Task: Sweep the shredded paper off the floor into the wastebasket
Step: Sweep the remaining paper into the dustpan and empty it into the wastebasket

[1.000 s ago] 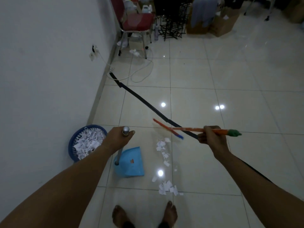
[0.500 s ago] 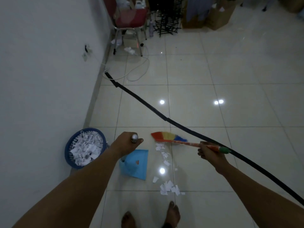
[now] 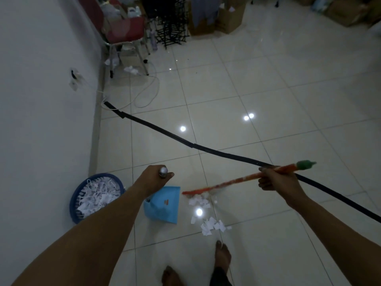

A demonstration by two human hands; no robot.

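Blue dustpan (image 3: 162,205), handle gripped by left hand (image 3: 151,180); right hand (image 3: 275,180) grips broom (image 3: 237,180); paper scraps (image 3: 206,213) at dustpan's three o'clock; wastebasket (image 3: 95,196) at nine.

- Nothing is reading clearly here: no words, numbers or brand names are coming through anywhere.
- The blue dustpan (image 3: 162,205) is showing one small reddish mark on its face, but it is staying too blurred and tiny to make out.
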